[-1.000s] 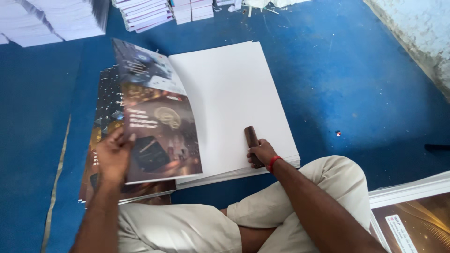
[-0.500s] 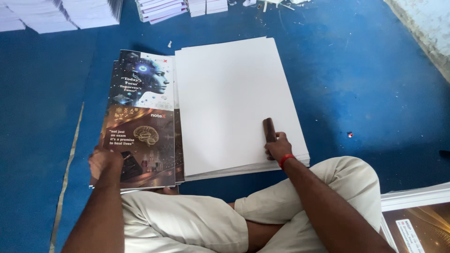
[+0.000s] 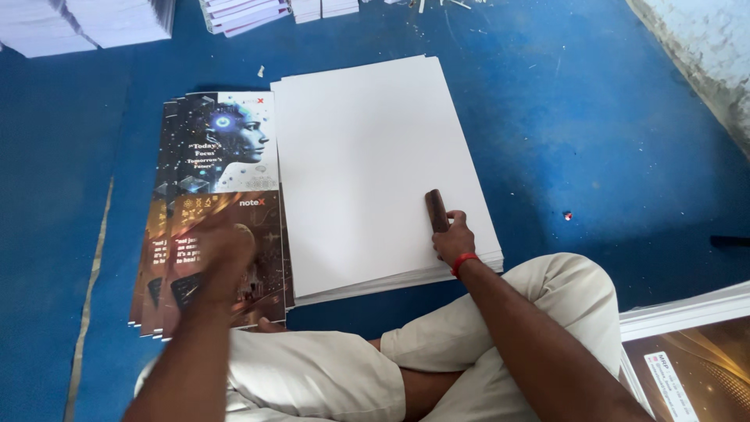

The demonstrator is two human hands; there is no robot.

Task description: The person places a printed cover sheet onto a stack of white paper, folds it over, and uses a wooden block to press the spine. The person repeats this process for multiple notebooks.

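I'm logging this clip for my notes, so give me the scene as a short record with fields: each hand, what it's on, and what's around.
left hand: flat on the folded printed covers, blurred
right hand: holds a brown wooden tool on the white sheets
white sheets: stack lying beside the covers
floor: blue
background: paper stacks along the top edge

Bare forearms, a red wristband [image 3: 464, 263] on the right wrist, light beige trousers [image 3: 328, 375].
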